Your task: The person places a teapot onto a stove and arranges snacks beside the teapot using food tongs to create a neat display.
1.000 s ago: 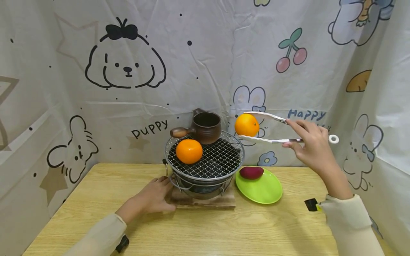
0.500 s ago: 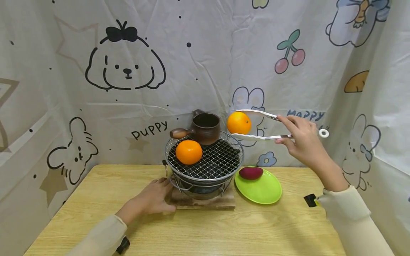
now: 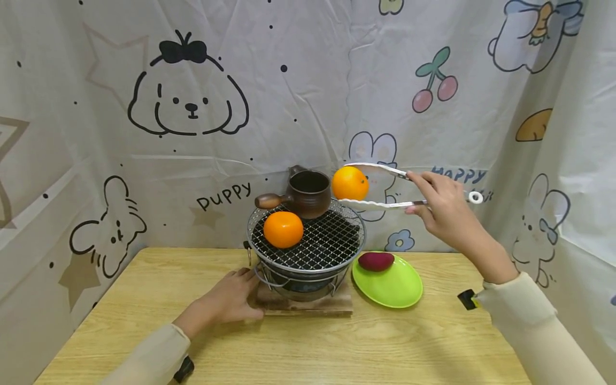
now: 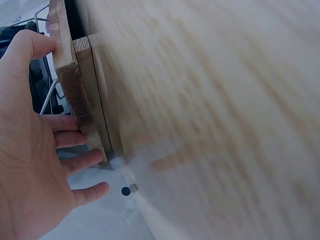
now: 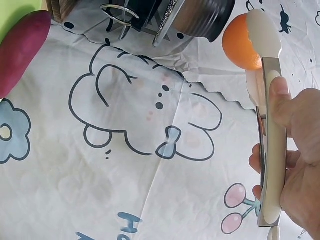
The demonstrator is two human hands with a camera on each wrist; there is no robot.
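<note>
My right hand (image 3: 447,206) grips a pair of tongs (image 5: 272,150), thumb on one arm and fingers on the other. Between the tongs' pale tips is an orange (image 3: 350,183), held in the air over the grill's right back edge, beside the brown clay pot (image 3: 310,195). A squat, glossy orange-coloured fruit (image 3: 283,230) sits on the wire mesh of the round grill (image 3: 327,246). My left hand (image 3: 226,297) rests at the left side of the wooden board (image 4: 75,85) under the grill, its fingers spread along the edge and its thumb at the front corner.
To the grill's right, a green plate (image 3: 394,289) carries a dark purple sweet potato (image 3: 376,261). The pot's wooden handle (image 3: 269,200) points left over the mesh. Behind the wooden table (image 3: 385,342) hangs a printed curtain (image 3: 298,91).
My right hand has moved left with the tongs and the orange, from beyond the grill's right rim to close beside the pot. My left hand keeps its place.
</note>
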